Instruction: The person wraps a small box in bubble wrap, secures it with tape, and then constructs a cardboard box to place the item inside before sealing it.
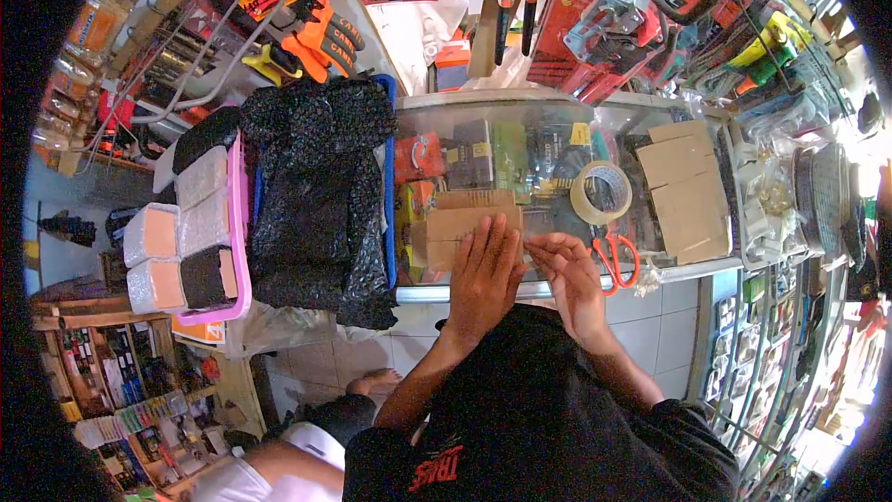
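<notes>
A small cardboard box lies on the glass counter. My left hand rests flat on top of it, fingers stretched out. At the box's right edge is my right hand, its thumb and fingertips pinched together; what they hold, if anything, is too small to make out. Just beyond my right hand sits a roll of tape, standing out above the glass. Scissors with orange handles lie beside that hand, near the counter's front edge.
Flattened cardboard lies at the right of the counter. On the left are black bubble wrap in a blue bin and wrapped boxes in a pink tray. Tools hang behind. Another person's leg shows below.
</notes>
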A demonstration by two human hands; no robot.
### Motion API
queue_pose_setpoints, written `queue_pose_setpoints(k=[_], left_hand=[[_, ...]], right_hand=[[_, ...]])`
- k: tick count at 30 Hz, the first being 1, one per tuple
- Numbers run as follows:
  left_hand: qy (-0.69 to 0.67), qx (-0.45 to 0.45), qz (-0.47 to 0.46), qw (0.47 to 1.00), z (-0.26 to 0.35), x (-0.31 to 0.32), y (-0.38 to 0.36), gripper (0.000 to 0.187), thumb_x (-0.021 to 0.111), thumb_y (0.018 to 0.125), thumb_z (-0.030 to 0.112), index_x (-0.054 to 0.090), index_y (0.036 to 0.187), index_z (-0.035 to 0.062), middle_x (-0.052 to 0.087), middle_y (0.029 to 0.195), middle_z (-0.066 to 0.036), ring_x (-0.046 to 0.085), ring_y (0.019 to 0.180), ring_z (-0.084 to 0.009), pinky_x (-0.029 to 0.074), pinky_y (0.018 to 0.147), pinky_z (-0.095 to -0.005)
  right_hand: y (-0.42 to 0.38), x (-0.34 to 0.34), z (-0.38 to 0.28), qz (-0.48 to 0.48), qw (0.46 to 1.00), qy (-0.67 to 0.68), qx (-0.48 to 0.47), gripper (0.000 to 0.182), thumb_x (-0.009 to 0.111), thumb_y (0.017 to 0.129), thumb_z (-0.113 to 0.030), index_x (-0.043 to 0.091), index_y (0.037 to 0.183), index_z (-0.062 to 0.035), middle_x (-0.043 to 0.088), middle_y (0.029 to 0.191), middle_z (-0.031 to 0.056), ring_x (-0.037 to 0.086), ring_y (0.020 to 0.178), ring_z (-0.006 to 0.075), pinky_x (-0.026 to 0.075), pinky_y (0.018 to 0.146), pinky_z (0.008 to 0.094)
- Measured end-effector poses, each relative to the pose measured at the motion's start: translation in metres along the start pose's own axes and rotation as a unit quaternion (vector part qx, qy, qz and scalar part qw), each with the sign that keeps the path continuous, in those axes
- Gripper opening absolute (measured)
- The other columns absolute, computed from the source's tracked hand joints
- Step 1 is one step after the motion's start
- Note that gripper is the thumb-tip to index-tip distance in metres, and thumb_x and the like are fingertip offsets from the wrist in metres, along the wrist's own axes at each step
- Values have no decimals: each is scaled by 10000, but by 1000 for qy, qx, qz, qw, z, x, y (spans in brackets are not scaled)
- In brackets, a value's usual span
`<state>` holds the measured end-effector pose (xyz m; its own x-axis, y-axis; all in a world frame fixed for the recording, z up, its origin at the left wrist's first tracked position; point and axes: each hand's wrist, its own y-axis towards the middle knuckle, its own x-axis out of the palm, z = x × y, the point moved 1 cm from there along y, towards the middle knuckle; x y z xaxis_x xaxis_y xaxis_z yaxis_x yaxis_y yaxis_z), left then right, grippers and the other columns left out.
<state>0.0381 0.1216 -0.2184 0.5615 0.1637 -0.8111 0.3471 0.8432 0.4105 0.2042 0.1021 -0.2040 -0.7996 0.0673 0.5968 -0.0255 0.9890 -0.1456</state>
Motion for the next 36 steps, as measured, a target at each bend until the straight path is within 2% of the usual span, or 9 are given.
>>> queue_pose_setpoints(k=[4,13,16,19,22,25,28,34,36], left_hand=[[17,10,-1,1000,1,0,0,447,577,1050,286,587,1399,7,496,1552,-209,419,1478,-380,317,1199,-517],[14,0,0,1000,3,-2,1,426,588,1036,272,611,1402,56,484,1571,-186,433,1470,-387,320,1199,-537],[18,8,-2,1000,4,-4,2,438,578,1047,279,598,1401,22,495,1557,-198,416,1483,-367,302,1208,-508],[14,8,-3,1000,4,-5,2,444,584,1042,277,594,1407,23,487,1563,-200,406,1489,-368,293,1214,-504],[17,6,-7,1000,4,-4,2,445,585,1040,273,594,1408,24,479,1569,-201,395,1497,-369,279,1222,-501],[32,7,-14,999,4,-4,1,441,588,1037,262,594,1407,22,463,1581,-201,385,1502,-373,269,1228,-504],[34,4,-18,999,5,-4,2,441,592,1033,255,594,1406,20,454,1587,-201,376,1508,-375,258,1233,-507],[24,6,-14,1000,5,-4,1,434,605,1024,241,598,1396,18,457,1583,-203,380,1504,-383,257,1233,-512],[26,5,-14,1000,6,-6,2,433,612,1020,239,600,1392,19,459,1581,-205,382,1502,-384,262,1231,-514]], right_hand=[[0,0,-2,12,1000,0,15,302,492,1051,-108,479,1332,1,572,1377,205,544,1342,324,377,1179,431],[5,-6,9,49,998,33,20,255,543,1060,-107,518,1292,-5,640,1267,189,616,1249,303,461,1105,418],[10,-7,9,51,998,20,16,252,553,1061,-110,517,1288,-6,659,1229,186,652,1186,287,493,1067,402],[13,-13,11,53,998,-28,26,260,555,1062,-109,514,1297,-6,675,1201,170,683,1100,255,536,985,379],[18,-14,14,81,993,-77,29,231,556,1075,-168,545,1243,-10,693,1075,129,707,913,209,574,803,343],[30,-21,12,37,982,-145,118,234,603,1066,-258,613,1085,-26,668,853,55,655,692,147,528,595,292],[38,-20,13,9,978,-158,132,254,592,1072,-280,605,950,-58,602,732,-3,549,559,106,421,483,272],[41,-6,11,33,977,-162,136,256,581,1080,-276,579,911,-84,532,718,-37,483,578,71,397,508,253],[39,-6,16,21,977,-188,94,242,584,1078,-269,583,924,-82,538,734,-37,495,610,61,407,527,247]])
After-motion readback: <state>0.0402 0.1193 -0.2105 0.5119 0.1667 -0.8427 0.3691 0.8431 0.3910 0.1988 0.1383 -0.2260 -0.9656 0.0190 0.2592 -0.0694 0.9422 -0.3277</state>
